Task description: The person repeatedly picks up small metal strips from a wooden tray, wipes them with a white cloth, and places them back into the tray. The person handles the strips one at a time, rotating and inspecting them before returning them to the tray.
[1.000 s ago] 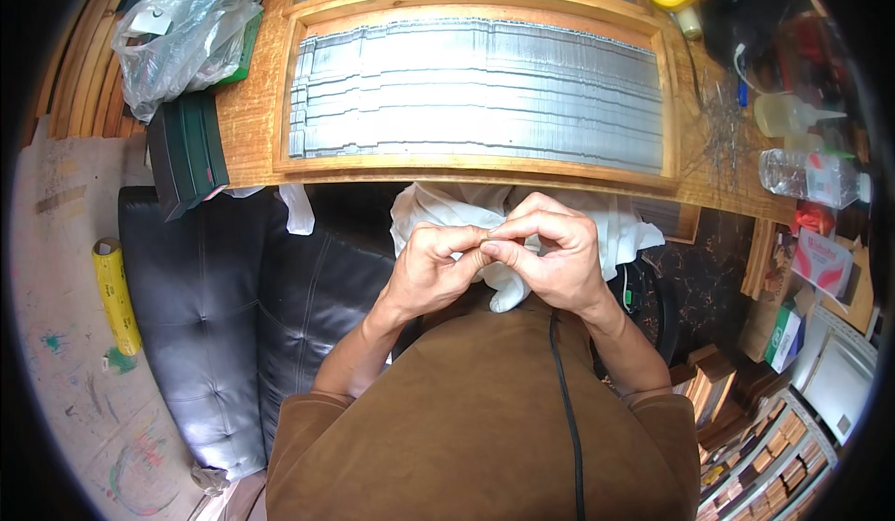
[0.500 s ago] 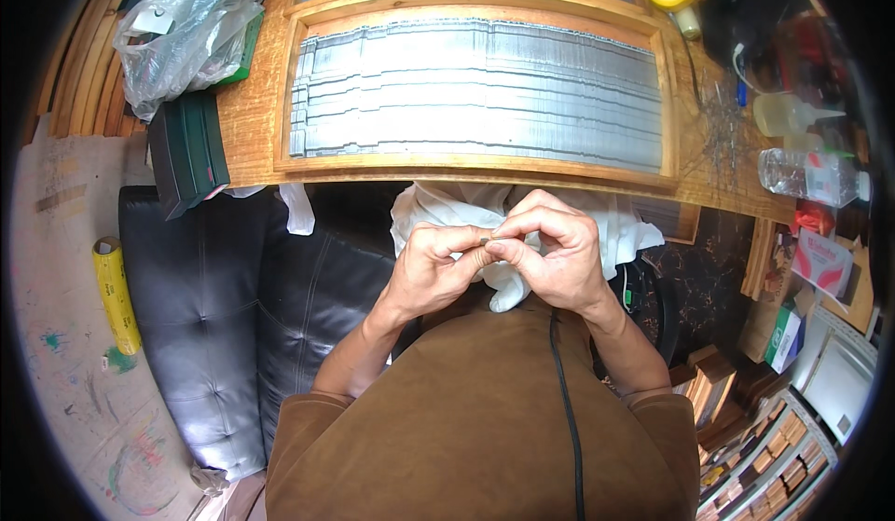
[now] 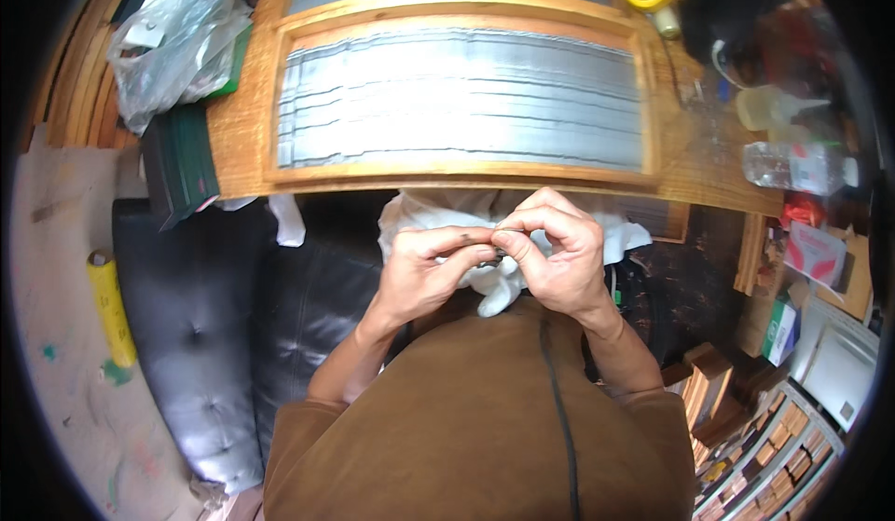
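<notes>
While both wrists bend inward below the workbench's (image 3: pixel 244 139) near edge, the left hand (image 3: pixel 424 274) and right hand (image 3: pixel 557 255) meet fingertip to fingertip, pinching a small dark item (image 3: pixel 497 253) above white cloth (image 3: pixel 438 215); open room lies leftward.

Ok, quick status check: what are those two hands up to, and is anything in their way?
Left hand and right hand pinched together on a small dark item, too small to identify. White cloth bunched beneath. Wooden frame just beyond, not touching.
</notes>
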The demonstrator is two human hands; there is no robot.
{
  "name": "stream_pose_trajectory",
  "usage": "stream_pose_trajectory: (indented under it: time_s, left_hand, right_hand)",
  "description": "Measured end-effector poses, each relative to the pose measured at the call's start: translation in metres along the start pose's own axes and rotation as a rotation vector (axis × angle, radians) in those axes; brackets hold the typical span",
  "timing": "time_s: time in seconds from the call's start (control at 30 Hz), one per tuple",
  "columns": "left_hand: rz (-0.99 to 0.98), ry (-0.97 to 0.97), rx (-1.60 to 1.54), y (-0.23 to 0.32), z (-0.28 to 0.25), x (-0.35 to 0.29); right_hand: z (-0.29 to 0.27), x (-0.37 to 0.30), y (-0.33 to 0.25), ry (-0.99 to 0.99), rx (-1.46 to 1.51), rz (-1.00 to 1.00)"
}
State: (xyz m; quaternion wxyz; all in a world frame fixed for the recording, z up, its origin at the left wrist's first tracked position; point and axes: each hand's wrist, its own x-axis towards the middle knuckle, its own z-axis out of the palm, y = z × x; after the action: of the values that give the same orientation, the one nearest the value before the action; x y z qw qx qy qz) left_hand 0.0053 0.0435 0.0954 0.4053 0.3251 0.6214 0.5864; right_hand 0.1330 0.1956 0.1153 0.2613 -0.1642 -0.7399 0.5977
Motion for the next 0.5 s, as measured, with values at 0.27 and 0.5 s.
stream_pose_trajectory:
  time_s: [0.27,0.5]
  left_hand:
    - [0.077,0.006,-0.046,-0.004,-0.004,0.004]
    - [0.142,0.011,-0.007,0.009,0.005,0.011]
  right_hand:
    - [-0.195,0.060,-0.052,0.401,-0.241,0.252]
    - [-0.157,0.048,-0.082,0.210,-0.361,0.076]
